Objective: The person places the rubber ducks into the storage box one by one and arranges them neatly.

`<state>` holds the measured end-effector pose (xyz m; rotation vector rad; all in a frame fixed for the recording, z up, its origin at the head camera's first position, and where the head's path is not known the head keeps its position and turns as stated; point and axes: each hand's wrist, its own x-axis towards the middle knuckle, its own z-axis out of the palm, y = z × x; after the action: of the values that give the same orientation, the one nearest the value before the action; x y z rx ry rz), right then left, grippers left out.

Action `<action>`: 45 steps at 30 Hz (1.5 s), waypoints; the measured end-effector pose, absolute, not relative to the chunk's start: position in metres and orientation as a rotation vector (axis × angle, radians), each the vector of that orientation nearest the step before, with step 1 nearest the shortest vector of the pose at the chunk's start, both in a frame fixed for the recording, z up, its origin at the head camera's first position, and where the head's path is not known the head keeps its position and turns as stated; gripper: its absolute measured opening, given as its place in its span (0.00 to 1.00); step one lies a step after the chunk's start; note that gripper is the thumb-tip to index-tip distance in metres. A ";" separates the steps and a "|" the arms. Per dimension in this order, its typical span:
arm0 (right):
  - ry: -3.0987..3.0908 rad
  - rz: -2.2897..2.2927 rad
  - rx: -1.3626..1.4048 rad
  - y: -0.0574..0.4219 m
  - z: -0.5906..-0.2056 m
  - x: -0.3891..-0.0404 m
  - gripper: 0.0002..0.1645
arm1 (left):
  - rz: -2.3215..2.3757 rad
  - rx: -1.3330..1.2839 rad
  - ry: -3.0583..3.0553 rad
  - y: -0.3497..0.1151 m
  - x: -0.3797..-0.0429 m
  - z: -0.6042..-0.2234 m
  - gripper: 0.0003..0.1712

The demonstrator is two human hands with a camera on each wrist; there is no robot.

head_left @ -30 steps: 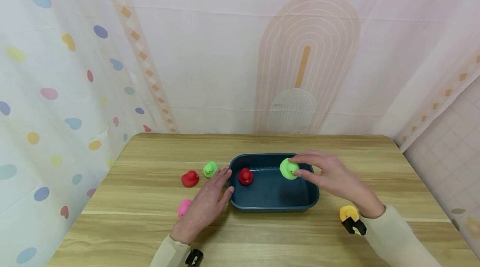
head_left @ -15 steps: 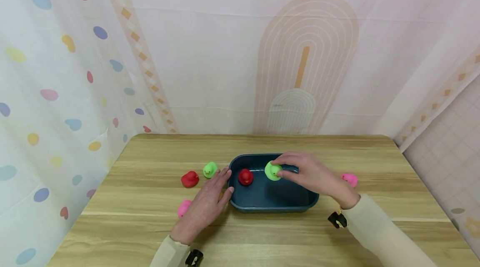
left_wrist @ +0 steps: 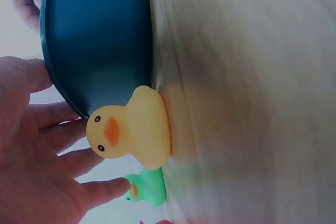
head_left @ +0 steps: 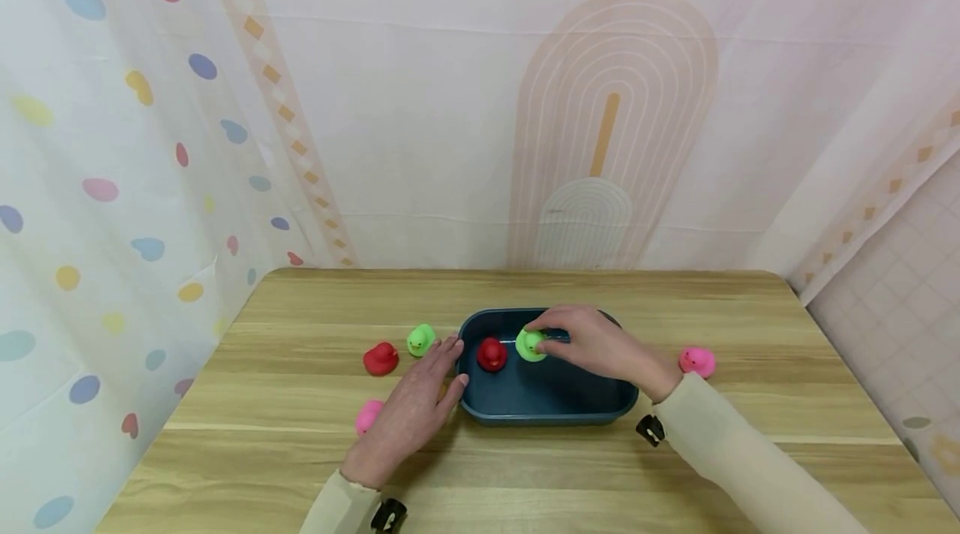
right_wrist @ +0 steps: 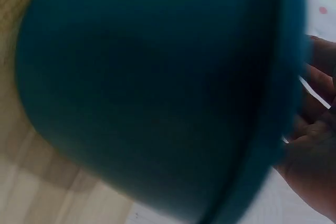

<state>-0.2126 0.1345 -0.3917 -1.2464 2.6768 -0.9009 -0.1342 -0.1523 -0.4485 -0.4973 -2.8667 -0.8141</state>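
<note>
A dark blue basin (head_left: 555, 419) stands on the wooden table, with a red rubber duck (head_left: 491, 354) inside at its left. My right hand (head_left: 596, 344) reaches over the basin and pinches a light green rubber duck (head_left: 528, 346) between thumb and fingers, just right of the red one. My left hand (head_left: 412, 402) rests with fairly straight fingers against the basin's left rim. Under that hand, the left wrist view shows a yellow duck (left_wrist: 139, 129) beside the basin wall. In the right wrist view the basin wall (right_wrist: 142, 93) hides the held duck.
Left of the basin on the table (head_left: 247, 434) sit a second green duck (head_left: 421, 340), a second red duck (head_left: 381, 359) and a pink duck (head_left: 368, 416), partly covered by my left hand. Another pink duck (head_left: 697, 361) lies right of my right wrist. A patterned curtain (head_left: 420, 117) hangs behind.
My right hand has carried the green duck leftward inside the basin, close to the red duck. A pink duck on the right has come into view; a yellow one there is now hidden. My left hand stayed still.
</note>
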 end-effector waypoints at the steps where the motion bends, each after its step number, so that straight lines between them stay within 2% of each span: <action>1: 2.680 -0.893 -1.239 0.133 -0.393 -0.214 0.17 | -0.816 -0.496 -2.868 -0.152 -0.134 -0.449 0.32; 25: 2.669 -0.844 -1.052 0.115 -0.419 -0.226 0.16 | -0.824 -0.486 -2.877 -0.153 -0.134 -0.448 0.32; 45: 2.687 -0.778 -1.025 0.106 -0.424 -0.232 0.15 | -0.814 -0.512 -2.875 -0.155 -0.134 -0.448 0.32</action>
<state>-0.2315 0.1058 -0.4242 -1.0255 2.6865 -0.7778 -0.1344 -0.1551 -0.4481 -0.5121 -2.8749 -0.8140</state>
